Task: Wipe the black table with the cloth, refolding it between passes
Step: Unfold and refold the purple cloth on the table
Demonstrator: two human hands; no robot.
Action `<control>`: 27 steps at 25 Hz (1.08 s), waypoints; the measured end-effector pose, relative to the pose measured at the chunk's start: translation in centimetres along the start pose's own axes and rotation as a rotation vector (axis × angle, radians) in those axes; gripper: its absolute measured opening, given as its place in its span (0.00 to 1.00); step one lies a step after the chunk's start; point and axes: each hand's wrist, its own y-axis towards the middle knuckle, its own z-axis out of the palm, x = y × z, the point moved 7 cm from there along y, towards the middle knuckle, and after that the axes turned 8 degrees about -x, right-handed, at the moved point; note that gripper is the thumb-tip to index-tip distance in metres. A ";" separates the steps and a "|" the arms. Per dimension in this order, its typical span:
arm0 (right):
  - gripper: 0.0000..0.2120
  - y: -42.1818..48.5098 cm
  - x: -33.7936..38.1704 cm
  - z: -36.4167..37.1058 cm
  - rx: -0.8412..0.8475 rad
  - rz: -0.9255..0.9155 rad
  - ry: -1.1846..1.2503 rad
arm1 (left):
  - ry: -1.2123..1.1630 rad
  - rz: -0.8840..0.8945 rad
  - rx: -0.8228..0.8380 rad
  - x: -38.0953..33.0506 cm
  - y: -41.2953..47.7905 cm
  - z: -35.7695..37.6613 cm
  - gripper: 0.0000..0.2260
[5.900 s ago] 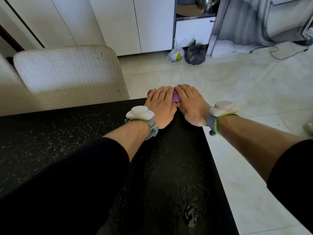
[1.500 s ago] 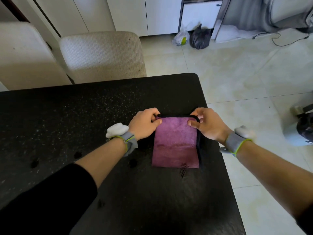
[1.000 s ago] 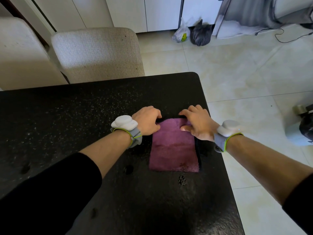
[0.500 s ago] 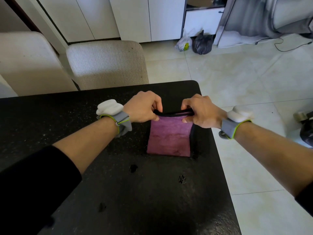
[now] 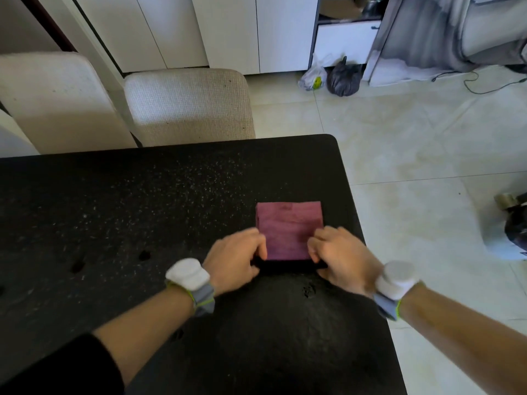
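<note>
A purple cloth (image 5: 289, 228) with a black edge lies folded into a small square on the black table (image 5: 142, 212), close to the table's right edge. My left hand (image 5: 235, 262) pinches the cloth's near left corner. My right hand (image 5: 339, 259) pinches its near right corner. Both hands hold the black near edge down at the table top, and both are motion-blurred. White specks dot the table left of the cloth.
Two beige chairs (image 5: 188, 106) stand behind the table's far edge. White cabinets line the back wall, with a black bag (image 5: 343, 78) and a plastic bag on the tiled floor. A dark object (image 5: 513, 223) sits on the floor at right.
My hands carried the cloth's far black edge over and toward me, folding the cloth in half. They now hold that edge at the near side.
</note>
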 end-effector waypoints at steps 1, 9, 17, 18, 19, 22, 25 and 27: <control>0.17 -1.1 0.2 1.6 0.013 0.015 0.021 | -0.016 -0.004 0.015 0.3 -1.0 1.8 0.12; 0.13 -2.3 -0.2 2.7 -0.110 0.090 0.167 | -0.124 0.057 -0.049 1.3 -1.3 3.0 0.10; 0.17 2.6 -6.1 -0.6 -0.384 0.548 0.652 | -0.419 -0.294 -0.282 3.5 5.6 0.4 0.12; 0.18 3.2 -6.5 -0.4 -0.394 0.560 0.644 | -0.382 -0.314 -0.301 3.6 6.5 0.6 0.13; 0.19 3.8 -6.9 0.1 -0.397 0.571 0.638 | -0.346 -0.327 -0.318 3.8 7.2 0.9 0.13; 0.20 5.2 -7.5 1.4 -0.382 0.563 0.564 | -0.213 -0.306 -0.357 3.9 8.3 1.8 0.14; 0.22 5.7 -7.2 1.6 -0.394 0.475 0.250 | 0.002 -0.255 -0.440 3.5 8.1 2.1 0.17; 0.21 5.5 -5.6 1.0 -0.438 0.324 0.049 | 0.111 -0.095 -0.512 1.8 7.8 2.0 0.20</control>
